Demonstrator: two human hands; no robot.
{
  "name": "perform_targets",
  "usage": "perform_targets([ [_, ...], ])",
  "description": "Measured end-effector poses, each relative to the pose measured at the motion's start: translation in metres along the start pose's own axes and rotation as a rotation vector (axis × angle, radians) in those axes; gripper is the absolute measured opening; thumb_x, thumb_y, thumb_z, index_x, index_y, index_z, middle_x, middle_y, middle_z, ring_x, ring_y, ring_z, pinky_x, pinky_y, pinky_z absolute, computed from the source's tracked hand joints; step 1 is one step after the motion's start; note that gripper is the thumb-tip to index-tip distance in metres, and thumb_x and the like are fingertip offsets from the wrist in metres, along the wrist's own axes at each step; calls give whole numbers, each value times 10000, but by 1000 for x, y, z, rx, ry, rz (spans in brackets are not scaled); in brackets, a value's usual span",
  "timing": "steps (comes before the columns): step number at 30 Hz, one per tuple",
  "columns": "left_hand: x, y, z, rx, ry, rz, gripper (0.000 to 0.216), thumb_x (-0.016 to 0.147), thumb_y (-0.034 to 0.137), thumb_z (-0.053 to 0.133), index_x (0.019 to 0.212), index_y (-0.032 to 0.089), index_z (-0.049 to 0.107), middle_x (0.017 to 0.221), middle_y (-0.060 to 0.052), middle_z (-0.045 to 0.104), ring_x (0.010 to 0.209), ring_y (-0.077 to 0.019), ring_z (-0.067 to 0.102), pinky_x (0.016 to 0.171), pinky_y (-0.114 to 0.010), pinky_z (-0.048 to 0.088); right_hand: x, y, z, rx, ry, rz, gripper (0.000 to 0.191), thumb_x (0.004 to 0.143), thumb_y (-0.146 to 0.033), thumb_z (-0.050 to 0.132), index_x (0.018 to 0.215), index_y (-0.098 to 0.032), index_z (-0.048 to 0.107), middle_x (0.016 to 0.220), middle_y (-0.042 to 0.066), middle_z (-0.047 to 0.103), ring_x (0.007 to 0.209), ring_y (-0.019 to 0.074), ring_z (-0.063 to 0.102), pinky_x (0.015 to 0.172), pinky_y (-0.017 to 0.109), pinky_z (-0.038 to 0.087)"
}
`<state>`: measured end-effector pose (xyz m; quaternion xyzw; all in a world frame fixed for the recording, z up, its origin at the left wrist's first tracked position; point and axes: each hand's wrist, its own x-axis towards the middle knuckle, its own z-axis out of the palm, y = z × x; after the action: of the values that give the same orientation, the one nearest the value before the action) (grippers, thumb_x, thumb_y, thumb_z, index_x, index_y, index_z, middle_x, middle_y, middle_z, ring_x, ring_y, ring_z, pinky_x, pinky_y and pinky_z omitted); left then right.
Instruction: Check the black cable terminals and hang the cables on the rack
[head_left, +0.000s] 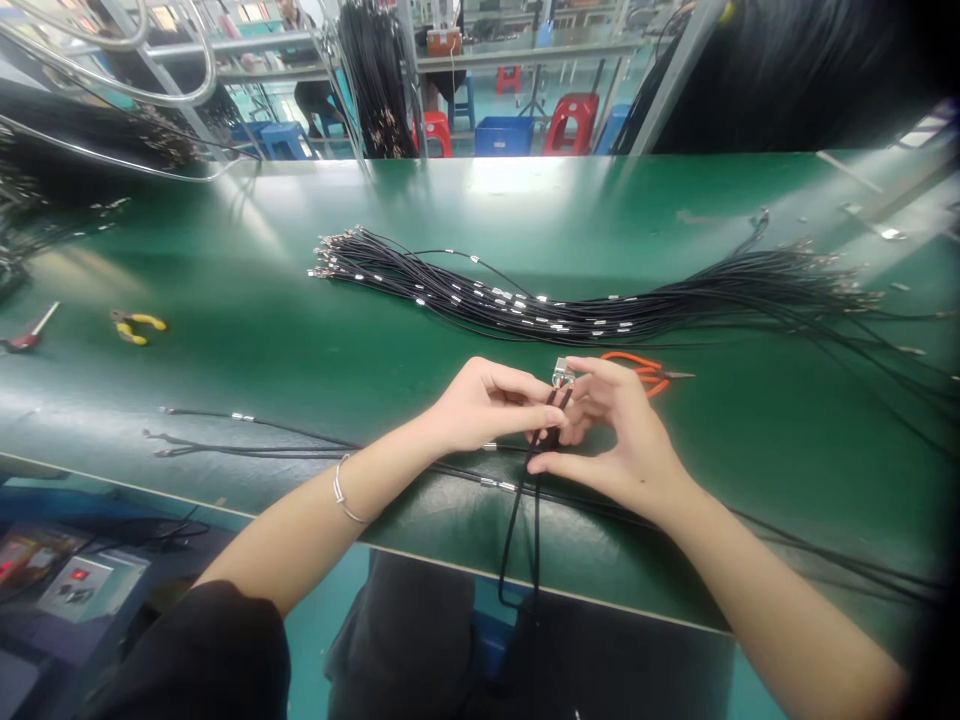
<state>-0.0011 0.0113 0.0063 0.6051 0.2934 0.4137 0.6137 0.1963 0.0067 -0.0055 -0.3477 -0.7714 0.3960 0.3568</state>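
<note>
Between my two hands is a metal connector with small coloured wires at its base and black cables running down from it past the table edge. My left hand pinches the black cables just below the connector with thumb and fingers. On the other side, my right hand has its fingertips at the connector and its thumb lower, near the cables; some of its fingers are partly hidden. Loose black cables with white labels lie on the table beneath both hands. Just behind my right hand are orange-handled pliers.
A long bundle of black labelled cables lies across the green table. Yellow-handled cutters and a red-handled tool lie at left. More cables hang on metal racks behind, with stools and a blue bin beyond.
</note>
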Motion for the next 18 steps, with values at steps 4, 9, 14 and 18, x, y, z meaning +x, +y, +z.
perform_targets([
  [4, 0, -1, 0, 23, 4, -12, 221, 774, 320, 759, 729, 106, 723, 671, -45, 646, 605, -117, 575, 615, -234, 498, 0, -1, 0, -5, -23, 31, 874, 650, -412, 860, 1317, -283, 310, 934, 23, 575, 674, 163, 601, 635, 331, 545],
  [9, 0, -3, -1, -13, 10, -14, 211, 761, 312, 773, 797, 106, 748, 699, -55, 665, 615, -124, 591, 618, -241, 512, 0, -3, -1, 1, -40, 34, 815, 670, -370, 855, 1284, -285, 325, 892, 10, 613, 656, 160, 600, 628, 327, 538],
  [14, -1, -4, 0, -19, 31, -58, 244, 732, 336, 794, 794, 103, 752, 728, -60, 672, 611, -125, 595, 612, -248, 523, -1, -4, 1, 62, -48, 79, 784, 659, -362, 860, 1241, -267, 344, 857, 5, 634, 627, 149, 597, 601, 306, 522],
  [18, 1, -4, -2, -98, 74, -73, 247, 709, 320, 813, 817, 106, 752, 756, -72, 699, 605, -125, 610, 618, -255, 539, 3, -5, 2, 264, -89, 267, 808, 643, -372, 863, 1273, -225, 380, 634, -76, 564, 539, 109, 543, 511, 220, 438],
])
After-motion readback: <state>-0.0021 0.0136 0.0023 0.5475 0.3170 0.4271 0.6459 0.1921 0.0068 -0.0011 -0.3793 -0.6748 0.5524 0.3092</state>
